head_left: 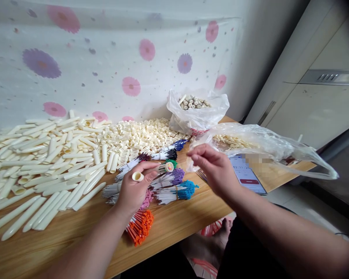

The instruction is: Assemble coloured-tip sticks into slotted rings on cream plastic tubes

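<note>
My left hand (136, 190) is closed round a cream plastic tube (137, 176), whose open end shows beside the thumb. A slotted cream cap (165, 167) with colored spots on its end sticks out between the thumb and fingers of the same hand. To the right, my right hand (213, 166) is raised over the table with thumb and forefinger pinched together; anything between them is too small to make out. Below and around my left hand lie bundles of thin sticks with blue tips (187, 190), purple tips (178, 176), pink tips (147, 199) and orange tips (141, 228).
Long cream tubes (43, 155) are heaped at the left, small slotted pieces (139, 135) at the back. A filled white bag (197, 118), a clear bag (273, 139) and a phone (248, 178) are on the right of the wooden table (174, 224).
</note>
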`<state>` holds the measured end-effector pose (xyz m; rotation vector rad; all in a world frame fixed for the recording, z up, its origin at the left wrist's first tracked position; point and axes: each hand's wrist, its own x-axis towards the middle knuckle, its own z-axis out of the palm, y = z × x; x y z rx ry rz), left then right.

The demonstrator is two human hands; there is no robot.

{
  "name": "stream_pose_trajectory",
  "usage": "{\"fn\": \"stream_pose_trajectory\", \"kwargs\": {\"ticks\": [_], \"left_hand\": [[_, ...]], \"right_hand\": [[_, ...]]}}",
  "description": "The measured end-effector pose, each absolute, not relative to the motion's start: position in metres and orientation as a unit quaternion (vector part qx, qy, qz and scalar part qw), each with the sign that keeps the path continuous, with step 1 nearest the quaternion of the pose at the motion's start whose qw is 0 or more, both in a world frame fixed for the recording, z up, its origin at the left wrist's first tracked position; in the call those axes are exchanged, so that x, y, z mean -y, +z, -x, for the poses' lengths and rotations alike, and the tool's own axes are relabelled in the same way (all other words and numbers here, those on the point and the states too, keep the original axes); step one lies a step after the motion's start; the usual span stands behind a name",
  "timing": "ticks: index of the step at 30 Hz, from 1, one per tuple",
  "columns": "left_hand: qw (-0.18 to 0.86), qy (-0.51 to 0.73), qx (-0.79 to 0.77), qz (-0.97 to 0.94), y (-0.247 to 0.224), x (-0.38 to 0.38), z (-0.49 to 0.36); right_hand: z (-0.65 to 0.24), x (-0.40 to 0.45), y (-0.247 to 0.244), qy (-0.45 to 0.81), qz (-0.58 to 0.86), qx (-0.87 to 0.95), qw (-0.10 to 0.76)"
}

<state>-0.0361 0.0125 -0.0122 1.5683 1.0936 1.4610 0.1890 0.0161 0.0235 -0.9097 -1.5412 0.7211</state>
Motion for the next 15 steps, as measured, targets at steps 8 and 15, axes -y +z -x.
{"fn": "stream_pose_trajectory", "kwargs": {"ticks": [8,15], "left_hand": [[0.494,0.640,-0.416,-0.416,-0.012,-0.021,0.038],[0.518,0.659,-0.405,-0.364,-0.013,-0.027,0.044]], "right_hand": [[-0.201,-0.143,0.030,0.108,0.534,0.811,0.211],[-0.170,-0.194,0.001,0.059,0.512,0.854,0.073]]}}
